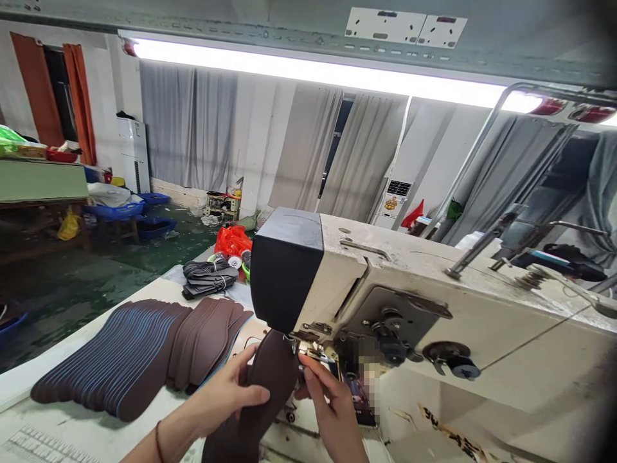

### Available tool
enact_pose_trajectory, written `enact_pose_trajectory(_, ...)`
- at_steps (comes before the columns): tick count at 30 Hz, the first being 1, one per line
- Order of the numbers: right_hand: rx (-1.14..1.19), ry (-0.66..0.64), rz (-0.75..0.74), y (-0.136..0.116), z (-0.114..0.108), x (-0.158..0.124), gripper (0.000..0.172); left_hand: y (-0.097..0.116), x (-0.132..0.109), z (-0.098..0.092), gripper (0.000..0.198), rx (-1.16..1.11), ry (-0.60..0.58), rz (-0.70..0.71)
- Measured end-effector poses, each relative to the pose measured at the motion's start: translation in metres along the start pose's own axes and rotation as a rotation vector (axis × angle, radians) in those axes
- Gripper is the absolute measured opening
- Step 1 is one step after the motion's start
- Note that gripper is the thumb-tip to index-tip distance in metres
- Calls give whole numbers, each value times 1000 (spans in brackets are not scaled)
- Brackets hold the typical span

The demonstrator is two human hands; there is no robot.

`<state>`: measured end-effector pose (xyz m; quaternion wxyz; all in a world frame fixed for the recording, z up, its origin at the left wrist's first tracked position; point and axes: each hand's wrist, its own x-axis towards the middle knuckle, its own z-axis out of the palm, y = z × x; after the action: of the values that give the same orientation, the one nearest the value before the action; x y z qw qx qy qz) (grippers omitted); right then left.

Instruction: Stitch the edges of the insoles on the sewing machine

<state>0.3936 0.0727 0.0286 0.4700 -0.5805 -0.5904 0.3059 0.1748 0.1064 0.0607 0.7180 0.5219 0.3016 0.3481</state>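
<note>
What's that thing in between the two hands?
A dark brown shoe-sole piece, seen in the head view. The left hand grips its left edge; the right hand is at its right edge, right by the sewing machine.

L hand (230, 393) & R hand (333, 411) bare; thin reddish-brown cord band (157, 441) on L wrist.

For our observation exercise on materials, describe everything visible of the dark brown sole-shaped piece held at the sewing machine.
The brown sole piece is flat, dark, smooth and looks flexible, with a rounded top. It stands roughly upright, top beneath the sewing machine. The left hand clasps its left edge; the right hand touches its right edge with fingertips, hold unclear. Its lower end leaves the picture.
</note>
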Motion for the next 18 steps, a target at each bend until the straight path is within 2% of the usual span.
enact_pose_trajectory(4, 17, 7, 16, 1, 1, 0, 48, 4, 10, -5, 75, -53, -25, 5)
enact_pose_trajectory(7, 11, 8, 22, 1, 2, -2, 49, 1, 14, -2, 74, -48, 44, 29)
enact_pose_trajectory(18, 45, 21, 14, 0, 3, -2, 49, -5, 23, 32, 78, -173, 233, 85)
